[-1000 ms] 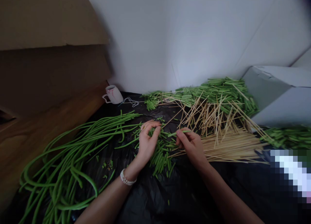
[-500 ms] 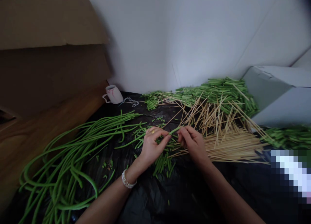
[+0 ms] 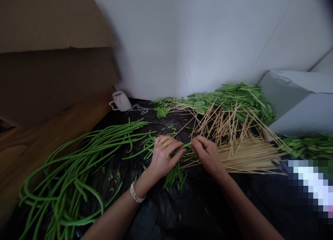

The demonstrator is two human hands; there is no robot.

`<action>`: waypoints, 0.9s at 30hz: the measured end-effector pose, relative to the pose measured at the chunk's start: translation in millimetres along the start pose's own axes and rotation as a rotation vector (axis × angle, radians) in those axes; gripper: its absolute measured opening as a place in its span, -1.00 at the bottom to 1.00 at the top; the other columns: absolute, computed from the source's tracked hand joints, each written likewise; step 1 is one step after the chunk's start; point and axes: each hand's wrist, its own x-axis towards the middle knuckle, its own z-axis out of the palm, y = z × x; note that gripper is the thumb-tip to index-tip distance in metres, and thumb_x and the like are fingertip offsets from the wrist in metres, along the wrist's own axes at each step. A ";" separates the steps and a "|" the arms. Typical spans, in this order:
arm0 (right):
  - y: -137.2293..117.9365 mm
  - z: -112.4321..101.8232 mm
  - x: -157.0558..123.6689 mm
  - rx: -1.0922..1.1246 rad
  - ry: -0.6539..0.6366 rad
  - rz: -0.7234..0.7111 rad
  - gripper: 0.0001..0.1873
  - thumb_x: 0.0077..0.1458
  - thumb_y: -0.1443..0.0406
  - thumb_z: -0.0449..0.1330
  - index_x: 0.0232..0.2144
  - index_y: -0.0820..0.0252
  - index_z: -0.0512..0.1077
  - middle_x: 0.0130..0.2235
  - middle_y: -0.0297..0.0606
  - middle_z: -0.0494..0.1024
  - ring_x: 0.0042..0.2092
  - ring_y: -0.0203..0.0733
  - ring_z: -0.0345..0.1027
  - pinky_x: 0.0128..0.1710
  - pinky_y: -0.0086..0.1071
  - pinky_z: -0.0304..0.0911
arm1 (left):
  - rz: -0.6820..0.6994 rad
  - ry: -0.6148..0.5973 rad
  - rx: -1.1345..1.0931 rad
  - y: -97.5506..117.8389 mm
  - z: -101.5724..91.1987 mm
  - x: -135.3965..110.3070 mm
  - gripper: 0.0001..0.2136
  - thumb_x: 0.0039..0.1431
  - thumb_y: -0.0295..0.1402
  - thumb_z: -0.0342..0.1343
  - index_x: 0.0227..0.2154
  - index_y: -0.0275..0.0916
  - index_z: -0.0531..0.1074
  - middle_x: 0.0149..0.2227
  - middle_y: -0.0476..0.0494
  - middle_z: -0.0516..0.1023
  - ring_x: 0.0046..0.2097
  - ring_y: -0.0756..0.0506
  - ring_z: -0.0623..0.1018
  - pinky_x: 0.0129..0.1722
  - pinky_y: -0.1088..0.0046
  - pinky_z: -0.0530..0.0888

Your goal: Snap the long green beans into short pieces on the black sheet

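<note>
Between my hands runs a short piece of green long bean (image 3: 187,145). My left hand (image 3: 164,157), with a ring and a beaded bracelet, has thumb and forefinger around the bean's left end. At the right end my right hand (image 3: 208,156) pinches it; those fingertips are partly hidden. Cut bean pieces (image 3: 174,177) lie beneath my left hand on black plastic sheeting (image 3: 166,212). Right beside my right hand is a heap of thin wooden skewers (image 3: 249,155).
Long uncut beans (image 3: 65,191) spread over the left side. Bundled cut beans (image 3: 234,97) are piled along the white wall, against a pale box (image 3: 291,101). A mug (image 3: 121,101) and some string (image 3: 140,109) sit at the back left, near a large cardboard box (image 3: 54,21).
My left thumb and forefinger have parted slightly around the bean piece, and more of it shows between my hands. My right hand has barely moved.
</note>
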 end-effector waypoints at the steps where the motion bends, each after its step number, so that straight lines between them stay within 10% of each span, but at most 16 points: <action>1: -0.4 1.8 -0.8 -0.047 -0.009 -0.051 -0.63 0.20 0.17 0.02 -0.62 0.12 0.16 -0.61 -0.46 0.13 -0.54 -0.34 0.03 -0.51 -0.41 -0.06 | 0.022 -0.009 0.017 -0.8 0.7 -0.4 -0.89 0.17 -0.32 0.18 -0.25 -0.15 0.53 -0.29 -0.08 0.61 -0.17 -0.13 0.52 -0.02 0.21 0.30; 11: -2.3 5.6 -6.3 -0.287 -0.129 -0.228 -0.67 0.21 0.27 -0.01 -0.60 0.13 0.09 -0.57 -0.46 0.13 -0.51 -0.34 0.03 -0.45 -0.39 -0.08 | 0.113 -0.003 0.066 -5.3 3.4 -3.1 -0.88 0.22 -0.39 0.14 -0.21 -0.18 0.53 -0.28 -0.09 0.61 -0.24 -0.09 0.48 -0.19 0.30 0.38; 22: 1.1 10.3 -5.4 0.730 -0.406 0.360 -0.66 0.11 0.08 0.10 -0.58 0.15 0.31 -0.70 -0.49 0.20 -0.68 -0.39 -0.09 -0.65 -0.45 -0.17 | 0.142 0.067 -0.169 -0.3 2.6 -5.9 -0.79 0.24 -0.49 0.09 -0.11 -0.17 0.50 -0.25 -0.09 0.61 -0.21 -0.05 0.56 -0.16 0.36 0.46; 27: 3.4 14.9 -6.2 0.728 -0.395 0.359 -0.60 0.13 0.01 0.09 -0.58 0.14 0.28 -0.71 -0.49 0.20 -0.68 -0.40 -0.09 -0.67 -0.46 -0.17 | 0.186 0.074 -0.060 -3.9 2.1 -6.6 -0.70 0.22 -0.52 0.09 -0.01 -0.15 0.44 -0.21 -0.11 0.60 -0.19 -0.08 0.52 -0.15 0.31 0.43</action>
